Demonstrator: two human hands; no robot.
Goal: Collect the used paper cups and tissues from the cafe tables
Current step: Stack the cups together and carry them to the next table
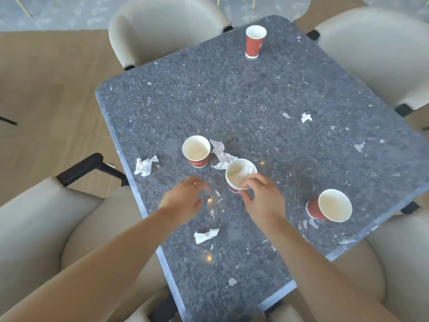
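Note:
Several red paper cups stand or lie on the dark speckled table [232, 101]. My right hand [260, 196] grips the rim of one cup [239, 174] that has a tissue inside. An upright cup [196, 151] stands just left of it, with a crumpled tissue [220, 154] between them. Another cup [329, 205] lies tipped at the right edge, and a far cup [255, 41] stands upright. My left hand [185, 201] hovers over the table with loosely curled fingers, holding nothing. More tissues lie at the left edge [145, 166], near my arms [205, 235] and far right [306, 117].
Beige upholstered chairs surround the table: one at the back left [162, 26], one at the back right [376, 54], one at the near left [34, 217] and one at the near right [399, 263]. The floor is tan wood.

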